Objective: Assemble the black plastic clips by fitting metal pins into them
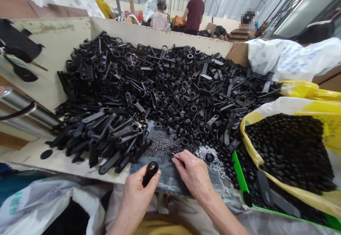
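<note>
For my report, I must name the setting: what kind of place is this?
Probably a small assembly workshop: a heap of black plastic parts, a yellow bag of small black pieces, and other people working behind.

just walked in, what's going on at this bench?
One person works at a bench heaped with black plastic parts. The left hand holds a black handle, ring end up. The right hand pinches a small pin over a dark mat strewn with tiny screws. Other people work behind.
</note>
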`<state>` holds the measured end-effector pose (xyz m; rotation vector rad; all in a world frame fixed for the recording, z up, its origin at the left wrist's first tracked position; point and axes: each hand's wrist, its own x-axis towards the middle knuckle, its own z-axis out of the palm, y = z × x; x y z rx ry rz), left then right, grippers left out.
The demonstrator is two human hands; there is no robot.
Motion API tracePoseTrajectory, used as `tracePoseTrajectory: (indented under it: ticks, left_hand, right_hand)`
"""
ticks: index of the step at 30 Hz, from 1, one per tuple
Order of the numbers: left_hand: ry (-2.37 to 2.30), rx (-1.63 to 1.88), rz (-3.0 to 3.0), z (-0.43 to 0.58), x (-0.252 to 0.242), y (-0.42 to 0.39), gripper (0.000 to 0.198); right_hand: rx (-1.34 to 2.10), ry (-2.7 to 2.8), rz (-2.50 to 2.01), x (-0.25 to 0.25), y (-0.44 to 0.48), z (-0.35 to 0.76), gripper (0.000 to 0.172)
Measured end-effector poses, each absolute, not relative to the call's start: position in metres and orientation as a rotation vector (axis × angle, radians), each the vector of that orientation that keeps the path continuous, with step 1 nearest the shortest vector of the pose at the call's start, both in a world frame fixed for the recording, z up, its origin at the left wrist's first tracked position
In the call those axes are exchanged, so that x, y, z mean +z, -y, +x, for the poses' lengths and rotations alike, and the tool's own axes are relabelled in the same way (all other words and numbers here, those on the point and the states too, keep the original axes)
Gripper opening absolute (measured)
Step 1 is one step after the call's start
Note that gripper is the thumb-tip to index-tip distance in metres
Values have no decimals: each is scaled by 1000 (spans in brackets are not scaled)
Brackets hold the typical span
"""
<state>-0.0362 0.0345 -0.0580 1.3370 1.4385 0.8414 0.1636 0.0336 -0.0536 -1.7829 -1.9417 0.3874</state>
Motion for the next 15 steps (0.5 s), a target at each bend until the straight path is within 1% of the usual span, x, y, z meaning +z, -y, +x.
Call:
tracePoseTrajectory:
  ticks: [2, 7, 11, 15]
  left_hand:
    - [-1420, 839, 1261, -36, -56, -35, 27]
    - [-1292, 796, 948, -27, -42, -32, 39]
    - [-1187, 759, 777, -16, -28, -30, 40]
    - [-1143, 731, 749, -7, -19, -28, 43]
  right_hand:
    - [402, 1956, -1760, -55, -34, 164, 28]
    - [472, 1907, -1701, -51, -29, 172, 26]
    - [751, 1582, -1552, -39, -22, 173, 20]
    - [943, 1387, -1394, -29, -14, 166, 20]
